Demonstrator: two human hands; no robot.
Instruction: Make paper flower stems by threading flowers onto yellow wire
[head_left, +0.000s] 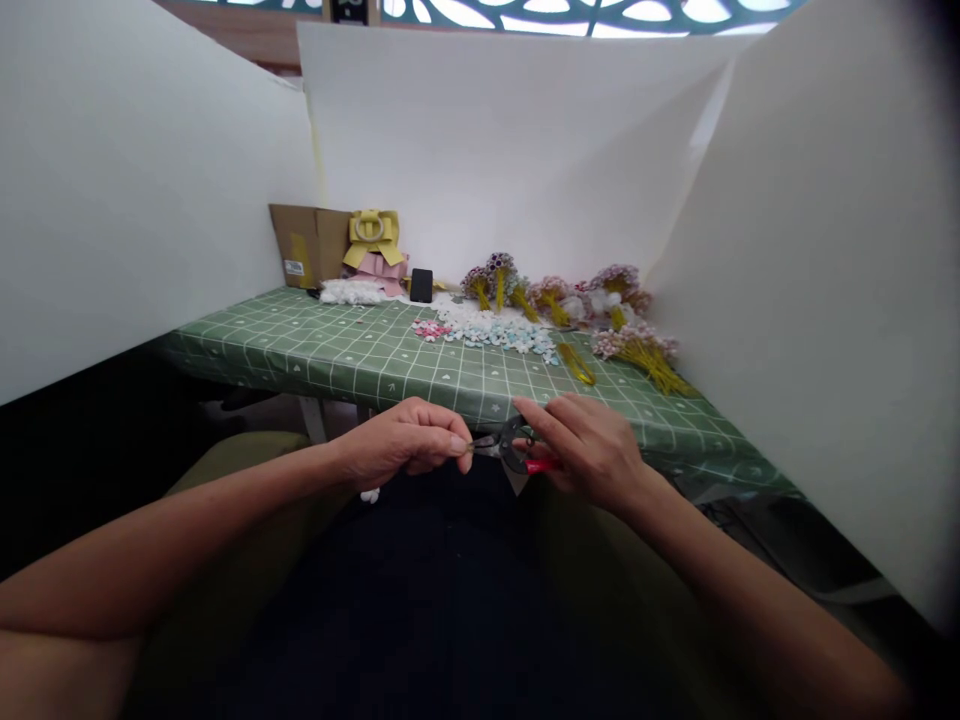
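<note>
While both hands sit low over the lap, just in front of the near edge of the table (315, 350), the work is all in the small gap btwn them. From my seat watching the head cam, the left hand (409, 440) is closed, thumb and forefinger pinched on a tiny item at its fingertips; too small to ID, maybe a thin stem or wire end. The right hand (592, 445) is wrapped around the pliers (517, 448), dark head w/ red handle, the handle mostly buried under the fingers.

Key relation: the pliers' long axis runs roughly left-right, head pointing toward the left hand's pinch, handle trailing back into the right palm. The tool tip and the pinched bit look touching or just apart; can't tell which at this res. So the piece lies directly to the left of the pliers' nose, and the left hand is the one on it; the right hand only reaches it via the tool. I can't tell whether the pliers' jaws are open or closed on it.

Further back on the green checked cloth, well apart from the hands: a scatter of small white and blue petals (495, 332), bunches of yellow-stemmed stamens (645, 355) on the right, a yellow bow (373, 238) by a cardboard box (307, 245), and a small black object (421, 285). White boards (825, 300) wall it all in.
</note>
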